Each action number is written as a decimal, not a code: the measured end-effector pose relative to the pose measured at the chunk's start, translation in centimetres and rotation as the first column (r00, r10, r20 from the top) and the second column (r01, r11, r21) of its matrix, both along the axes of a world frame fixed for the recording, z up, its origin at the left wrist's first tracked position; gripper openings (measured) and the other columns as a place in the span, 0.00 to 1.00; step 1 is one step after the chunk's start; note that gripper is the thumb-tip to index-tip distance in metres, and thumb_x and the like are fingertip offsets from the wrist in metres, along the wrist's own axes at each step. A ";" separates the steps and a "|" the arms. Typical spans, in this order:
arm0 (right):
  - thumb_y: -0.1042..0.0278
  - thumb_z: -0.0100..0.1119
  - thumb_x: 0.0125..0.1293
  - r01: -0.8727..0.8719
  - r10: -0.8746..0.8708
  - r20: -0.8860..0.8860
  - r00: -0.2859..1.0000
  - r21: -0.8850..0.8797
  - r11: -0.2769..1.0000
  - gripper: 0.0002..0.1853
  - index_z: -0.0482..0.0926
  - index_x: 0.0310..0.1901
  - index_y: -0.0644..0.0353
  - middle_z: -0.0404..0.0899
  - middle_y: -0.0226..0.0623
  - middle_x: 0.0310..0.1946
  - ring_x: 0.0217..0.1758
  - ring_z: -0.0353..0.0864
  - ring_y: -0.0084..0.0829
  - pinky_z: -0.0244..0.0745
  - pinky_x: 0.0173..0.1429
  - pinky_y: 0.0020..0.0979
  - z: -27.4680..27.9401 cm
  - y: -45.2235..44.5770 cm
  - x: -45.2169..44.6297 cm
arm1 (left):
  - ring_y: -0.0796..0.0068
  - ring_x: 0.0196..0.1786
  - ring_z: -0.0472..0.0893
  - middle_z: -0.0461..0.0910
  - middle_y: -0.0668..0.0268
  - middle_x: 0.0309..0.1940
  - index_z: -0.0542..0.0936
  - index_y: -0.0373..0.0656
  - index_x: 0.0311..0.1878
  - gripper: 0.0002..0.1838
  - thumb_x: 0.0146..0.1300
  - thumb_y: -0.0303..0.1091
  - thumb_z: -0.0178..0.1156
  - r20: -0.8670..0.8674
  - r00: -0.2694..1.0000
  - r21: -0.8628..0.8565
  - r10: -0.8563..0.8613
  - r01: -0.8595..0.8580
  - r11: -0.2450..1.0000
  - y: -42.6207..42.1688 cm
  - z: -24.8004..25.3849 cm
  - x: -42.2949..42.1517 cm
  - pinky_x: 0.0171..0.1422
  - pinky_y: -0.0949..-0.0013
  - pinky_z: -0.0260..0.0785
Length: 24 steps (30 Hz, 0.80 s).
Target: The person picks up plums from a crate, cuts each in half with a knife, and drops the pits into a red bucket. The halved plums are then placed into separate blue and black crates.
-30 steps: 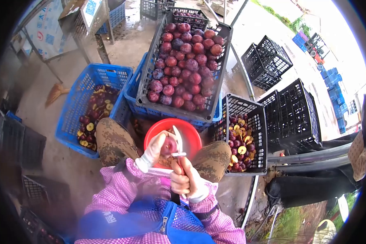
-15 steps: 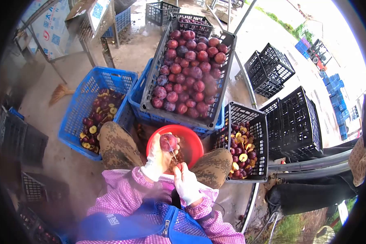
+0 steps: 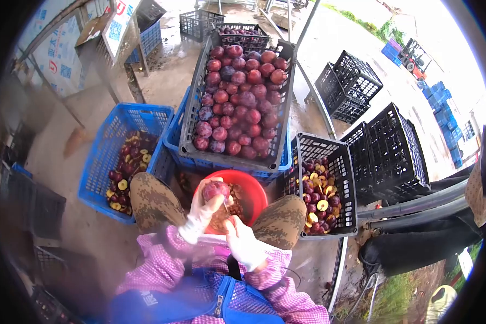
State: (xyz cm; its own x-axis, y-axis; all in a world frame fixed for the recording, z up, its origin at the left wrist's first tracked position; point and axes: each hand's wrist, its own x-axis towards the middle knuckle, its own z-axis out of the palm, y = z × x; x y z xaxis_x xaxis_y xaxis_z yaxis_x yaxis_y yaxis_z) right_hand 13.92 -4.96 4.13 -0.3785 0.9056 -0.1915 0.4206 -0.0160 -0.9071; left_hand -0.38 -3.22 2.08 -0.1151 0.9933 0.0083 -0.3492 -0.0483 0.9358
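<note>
My left hand (image 3: 198,215), in a white glove, holds a dark red plum (image 3: 216,191) above the red basin (image 3: 255,188). My right hand (image 3: 242,241), gloved as well, is closed just below and to the right of the plum. Its fingers grip a thin knife, mostly hidden and blurred, with its narrow blade pointing up at the plum. Brown pits and scraps (image 3: 233,208) lie in the basin between my knees. Beyond it, a black crate (image 3: 282,116) full of whole plums (image 3: 247,99) rests on a blue crate (image 3: 170,141).
Cut plums lie in a blue crate (image 3: 90,171) on the left and a black crate (image 3: 352,197) on the right. Stacked black crates (image 3: 387,153) stand farther right, near metal pipes (image 3: 416,207) and another person's dark-trousered leg (image 3: 416,251). A forklift (image 3: 414,58) is in the distance.
My left hand has shifted slightly left with the plum and turned it. My right hand has drawn a little apart from the left. The whole view has tilted slightly.
</note>
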 end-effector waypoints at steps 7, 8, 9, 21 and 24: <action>0.60 0.48 0.68 -0.008 0.006 0.046 0.999 0.053 0.999 0.16 0.72 0.44 0.67 0.78 0.56 0.31 0.38 0.80 0.54 0.73 0.39 0.43 1.1 -0.2 0.5 | 0.70 0.44 0.79 0.80 0.60 0.39 0.68 0.40 0.56 0.31 0.59 0.53 0.62 0.023 0.999 0.079 -0.022 0.020 0.997 0.2 1.1 -0.2 0.55 0.66 0.70; 0.60 0.49 0.68 -0.036 0.035 0.019 0.999 0.033 0.999 0.15 0.72 0.44 0.67 0.78 0.56 0.31 0.37 0.80 0.54 0.73 0.39 0.43 1.6 -0.3 0.6 | 0.70 0.43 0.79 0.80 0.60 0.39 0.69 0.38 0.55 0.30 0.59 0.51 0.63 -0.049 0.999 0.050 -0.003 0.005 0.999 0.3 1.1 -0.6 0.55 0.67 0.70; 0.60 0.49 0.68 -0.031 0.031 0.015 0.999 0.029 0.999 0.15 0.72 0.44 0.67 0.78 0.56 0.31 0.37 0.80 0.54 0.73 0.39 0.43 0.5 -0.6 0.2 | 0.70 0.43 0.79 0.80 0.60 0.39 0.69 0.38 0.55 0.30 0.60 0.53 0.62 -0.012 1.000 0.032 -0.009 0.010 0.999 0.4 1.2 -0.5 0.55 0.67 0.70; 0.60 0.50 0.68 0.047 -0.080 0.151 0.985 0.208 0.977 0.15 0.71 0.43 0.66 0.78 0.56 0.28 0.35 0.79 0.56 0.72 0.38 0.47 -1.7 -0.6 -1.4 | 0.68 0.42 0.80 0.79 0.62 0.37 0.72 0.39 0.52 0.31 0.59 0.58 0.60 0.267 0.963 -0.107 0.026 0.002 0.994 0.7 -0.9 0.3 0.52 0.66 0.72; 0.60 0.50 0.68 0.029 -0.075 0.248 0.966 0.185 0.982 0.15 0.71 0.43 0.66 0.78 0.56 0.29 0.36 0.79 0.56 0.72 0.38 0.47 -2.2 -0.9 -1.2 | 0.61 0.42 0.80 0.80 0.62 0.36 0.73 0.40 0.53 0.34 0.59 0.63 0.55 0.640 0.767 -0.237 0.049 0.136 0.962 -0.3 -1.9 1.0 0.55 0.60 0.72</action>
State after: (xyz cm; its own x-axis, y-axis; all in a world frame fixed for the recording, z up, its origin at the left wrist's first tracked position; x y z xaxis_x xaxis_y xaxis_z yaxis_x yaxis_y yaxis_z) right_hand 12.69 -5.83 1.90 -0.2901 0.9508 -0.1086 0.6391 0.1080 -0.7615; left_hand 0.65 -3.49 0.21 0.0420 0.9520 -0.3033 -0.8612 0.1884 0.4721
